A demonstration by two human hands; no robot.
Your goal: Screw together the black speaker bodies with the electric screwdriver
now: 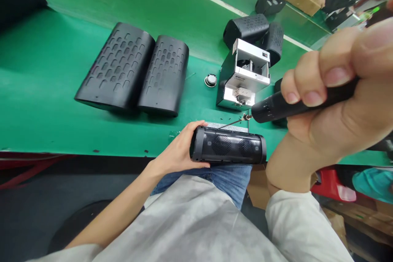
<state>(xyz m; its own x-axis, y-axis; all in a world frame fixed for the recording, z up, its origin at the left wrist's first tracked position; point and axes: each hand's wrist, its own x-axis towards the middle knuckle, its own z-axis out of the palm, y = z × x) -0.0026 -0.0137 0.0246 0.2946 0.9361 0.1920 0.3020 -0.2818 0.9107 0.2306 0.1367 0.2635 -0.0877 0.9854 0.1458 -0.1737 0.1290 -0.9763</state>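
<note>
Green workbench (46,69), lower centre: black cylindrical speaker (227,145) cradled in curled left hand (176,147). Upper right: right hand (322,94) closed around electric screwdriver (276,106), thin bit (233,123) just above speaker. Possible risk: bit slippage under uneven pressure, scratching casing.

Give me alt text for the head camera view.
A person's left hand grips a black cylindrical speaker at a green workbench while the right hand holds a black screwdriver, its thin bit over the speaker. Black housings and a metal screw feeder sit beyond.
</note>
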